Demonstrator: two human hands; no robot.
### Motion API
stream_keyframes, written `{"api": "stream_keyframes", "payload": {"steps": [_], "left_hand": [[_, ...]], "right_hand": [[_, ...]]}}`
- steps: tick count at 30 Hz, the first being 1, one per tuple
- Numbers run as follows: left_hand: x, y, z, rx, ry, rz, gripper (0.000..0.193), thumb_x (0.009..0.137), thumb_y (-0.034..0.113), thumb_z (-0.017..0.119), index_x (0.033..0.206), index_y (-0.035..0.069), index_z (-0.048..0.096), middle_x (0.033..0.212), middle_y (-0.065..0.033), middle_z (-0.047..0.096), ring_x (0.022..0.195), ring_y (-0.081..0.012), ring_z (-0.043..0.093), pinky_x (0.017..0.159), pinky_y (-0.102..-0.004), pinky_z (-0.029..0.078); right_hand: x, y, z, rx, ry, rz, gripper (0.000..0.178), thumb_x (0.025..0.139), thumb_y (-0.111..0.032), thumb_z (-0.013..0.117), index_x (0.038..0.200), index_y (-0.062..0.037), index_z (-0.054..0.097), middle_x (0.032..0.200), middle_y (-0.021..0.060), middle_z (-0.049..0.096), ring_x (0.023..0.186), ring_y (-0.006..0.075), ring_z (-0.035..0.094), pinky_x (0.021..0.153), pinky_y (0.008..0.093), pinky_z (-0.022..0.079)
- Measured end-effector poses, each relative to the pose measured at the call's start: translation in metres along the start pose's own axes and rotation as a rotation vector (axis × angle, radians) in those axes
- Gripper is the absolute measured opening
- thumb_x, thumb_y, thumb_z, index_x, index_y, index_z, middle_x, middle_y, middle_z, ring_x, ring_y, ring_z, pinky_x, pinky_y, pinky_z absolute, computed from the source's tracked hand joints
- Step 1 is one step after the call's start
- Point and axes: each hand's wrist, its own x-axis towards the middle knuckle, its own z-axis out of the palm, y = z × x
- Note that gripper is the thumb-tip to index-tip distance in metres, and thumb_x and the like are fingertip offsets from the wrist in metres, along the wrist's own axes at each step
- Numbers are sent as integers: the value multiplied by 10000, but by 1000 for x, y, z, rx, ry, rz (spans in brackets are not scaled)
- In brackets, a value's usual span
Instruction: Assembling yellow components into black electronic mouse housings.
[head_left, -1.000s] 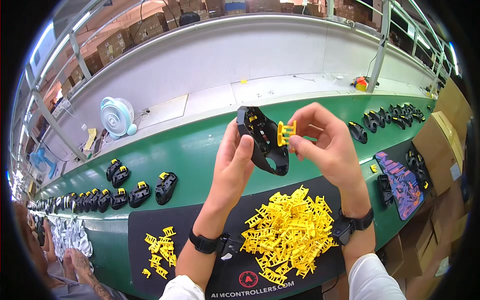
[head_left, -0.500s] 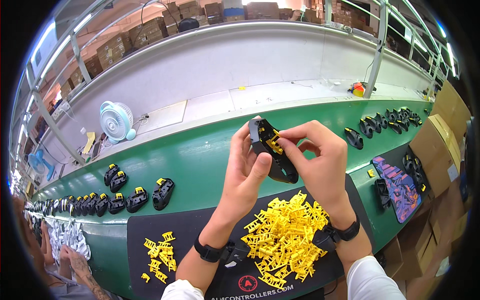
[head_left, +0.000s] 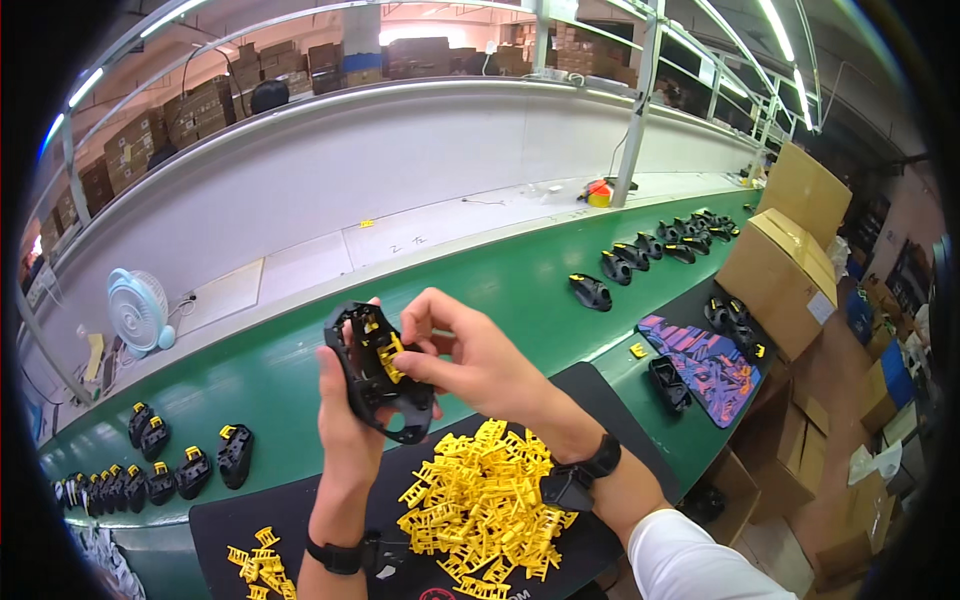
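Observation:
In my left hand [head_left: 345, 425], closed around its side, is a black plastic housing [head_left: 362, 385], tilted with its hollow inside toward me. My right hand [head_left: 475, 360] pinches at a yellow ladder-shaped plastic piece [head_left: 389, 356] that sits inside the housing, thumb and forefinger on its edge. Below my hands a large heap of the same yellow pieces [head_left: 480, 500] covers part of a black mat [head_left: 225, 520]. A smaller group of yellow pieces [head_left: 262, 566] lies at the mat's left side.
Black housings with yellow pieces [head_left: 160, 482] line the green bench [head_left: 300, 365] at left; more dark shells [head_left: 592, 292] stand at far right. A small fan [head_left: 140, 310] is on the back ledge. Beside a patterned mat [head_left: 690, 365] are cardboard boxes [head_left: 775, 270].
The whole view has swung to the right, so the bench appears further left. The housing is turned to show more of its inside. My right fingers stay at the yellow piece.

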Motion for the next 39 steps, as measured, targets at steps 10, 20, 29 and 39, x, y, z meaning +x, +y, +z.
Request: {"api": "stream_keyframes", "payload": {"steps": [10,20,29,39], "left_hand": [[6,17,-5,-371,259,-335,613,1038,569,377,1310,45,543,1044,-142,694,713,-211,705,507,-287,553],[21,11,-64,-523,-200,-536,605,953,500,385,1106,-22,649,843,-172,692,512,-285,589,400,-370,458],[14,5,-107,1086,213,-521,760,844,419,634,1479,55,431,1197,-182,592,1059,-280,636,877,-418,527],[6,-33,-149,1803,373,-560,921,831,473,723,1543,49,320,1444,-267,407,1348,-425,433,1040,-498,474]], "right_hand": [[-7,-5,1,-822,-107,-728,370,703,-249,861,985,-111,665,1039,2,652,1041,274,578,876,377,527],[5,2,9,-910,-163,-610,302,735,-217,832,914,-50,654,906,62,650,967,290,569,855,379,504],[-52,10,-55,-1110,-130,-82,293,950,-211,650,1166,-13,644,1072,189,643,999,350,639,881,418,520],[-146,29,-79,-886,42,529,281,835,-57,754,1084,23,650,783,93,722,714,145,681,683,294,530]]}}
